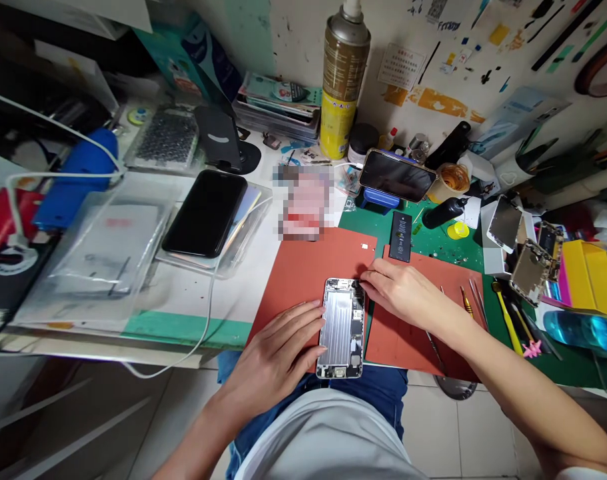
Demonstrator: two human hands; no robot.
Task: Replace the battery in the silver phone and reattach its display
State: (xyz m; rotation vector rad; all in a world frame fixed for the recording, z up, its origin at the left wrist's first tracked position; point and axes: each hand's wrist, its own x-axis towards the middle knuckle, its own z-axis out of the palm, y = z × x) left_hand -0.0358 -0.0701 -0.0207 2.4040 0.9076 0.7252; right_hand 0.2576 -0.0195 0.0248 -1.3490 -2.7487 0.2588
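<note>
An opened smartphone [339,330] lies on the red-brown mat, its silvery inner frame and the dark circuit parts along its right side exposed. My left hand [283,347] lies flat with fingers stretched, their tips touching the phone's left edge. At the phone's upper right corner, my right hand [408,290] has its fingertips pinched together; what they hold, if anything, is hidden. A black phone battery [400,236] lies just beyond the right hand. Tweezers [478,301] and a thin tool with a golden grip [466,301] lie to its right.
A phone with a dark screen [398,175] leans on a blue stand behind the mats. Another black phone [204,213] rests on plastic cases at left, with a white cable [210,300] running past. A tall spray can [344,83] stands at the back. Opened phone parts [530,270] sit at right.
</note>
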